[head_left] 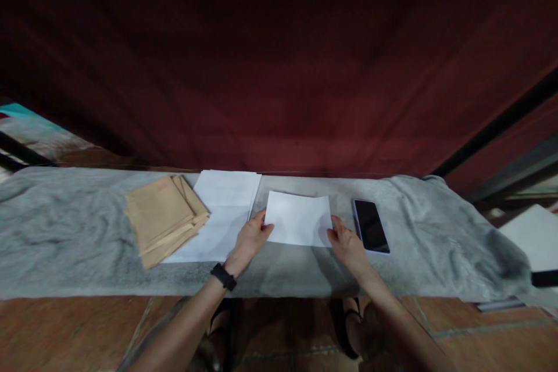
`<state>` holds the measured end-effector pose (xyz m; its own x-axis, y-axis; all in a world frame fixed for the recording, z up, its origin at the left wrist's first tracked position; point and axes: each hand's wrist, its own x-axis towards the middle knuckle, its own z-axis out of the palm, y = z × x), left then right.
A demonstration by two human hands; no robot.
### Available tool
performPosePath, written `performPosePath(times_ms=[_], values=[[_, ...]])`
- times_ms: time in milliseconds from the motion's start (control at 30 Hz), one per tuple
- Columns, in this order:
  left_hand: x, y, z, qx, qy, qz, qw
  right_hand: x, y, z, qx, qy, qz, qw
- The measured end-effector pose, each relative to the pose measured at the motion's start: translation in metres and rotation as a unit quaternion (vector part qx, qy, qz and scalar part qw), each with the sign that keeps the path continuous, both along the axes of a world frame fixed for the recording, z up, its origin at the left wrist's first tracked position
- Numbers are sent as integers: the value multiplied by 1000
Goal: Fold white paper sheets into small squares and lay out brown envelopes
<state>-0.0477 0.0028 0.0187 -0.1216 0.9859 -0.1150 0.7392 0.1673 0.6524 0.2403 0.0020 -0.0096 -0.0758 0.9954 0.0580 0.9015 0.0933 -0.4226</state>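
Note:
A folded white sheet of paper (pixel 299 218) lies on the grey cloth (pixel 65 238) in front of me. My left hand (pixel 250 238), with a black band on the wrist, pinches the sheet's left edge. My right hand (pixel 346 243) grips its lower right corner. Both hands have their fingers closed on the paper.
A stack of white paper (pixel 220 209) lies left of the sheet, and a pile of brown envelopes (pixel 162 216) partly overlaps it. A black phone (pixel 371 225) lies right of my right hand. A dark red curtain (pixel 279 58) hangs behind. A white board (pixel 534 235) sits far right.

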Motion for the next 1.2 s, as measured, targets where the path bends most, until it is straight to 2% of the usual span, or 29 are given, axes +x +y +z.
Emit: performPosePath(times_ms=[233,533,700,767,867,967,1033,1100,1200], values=[[4,-2,5,-34,111,8,993,-5,-4,2,5,-50,-8,999],[9,-3,5,-44,150,-2,988,-10,-8,7,8,-88,6,996],[11,-8,8,-54,174,-16,983,-12,-9,14,44,-122,2,992],[13,-13,11,-32,200,-21,979,-16,-8,17,64,-126,0,990],[23,-20,13,62,253,-40,965,-29,-6,17,105,-64,34,992],[41,-21,5,153,265,-86,948,-52,-5,9,132,29,86,987],[53,-19,-7,186,249,-147,939,-69,-5,3,129,64,115,983],[62,-15,-21,193,246,-192,930,-83,-5,-3,117,72,134,981],[68,-10,-36,175,263,-205,926,-96,-3,-9,97,52,140,984]])
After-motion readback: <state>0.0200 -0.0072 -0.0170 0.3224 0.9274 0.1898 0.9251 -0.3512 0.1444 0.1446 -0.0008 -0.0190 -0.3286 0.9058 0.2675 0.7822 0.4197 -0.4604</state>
